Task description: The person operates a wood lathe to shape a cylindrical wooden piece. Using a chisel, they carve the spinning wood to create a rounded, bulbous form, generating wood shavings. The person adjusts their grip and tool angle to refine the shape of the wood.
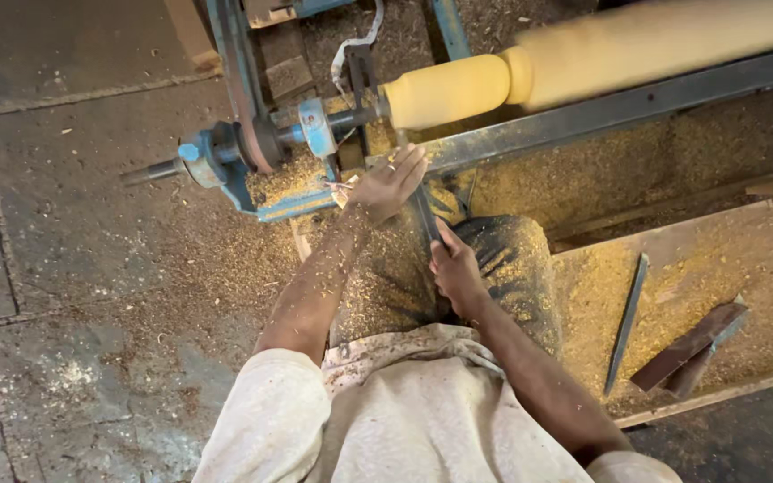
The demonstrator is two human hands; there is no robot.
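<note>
Looking down: a seated person works at a wood lathe, sawdust covering lap and floor.
Far left: grey stone floor [64, 224], dusted with shavings.
Lathe head: blue metal headstock [225, 161] with a spindle pointing left, just left of the hands.
Left hand [386, 183]: fingers spread and curled over the front of a long dark chisel [424, 219], pressing it down on the steel rest bar [601, 112].
Right hand [456, 268]: closed around the chisel's rear end, nearer the body, over the knee.
Hands: apart, one ahead of the other along the tool, both gripping it.
Workpiece: pale yellow wooden cylinder [583, 63], blurred, lying just beyond the left hand; its long axis runs left to right, rising toward the upper right.
Key relation: the chisel points away from the body, roughly crosswise to the cylinder, tip at its left end; left hand nearer.
Right side: wooden tray [717, 394] of sawdust holding a spare thin chisel [626, 322] and a dark flat block [691, 344].
</note>
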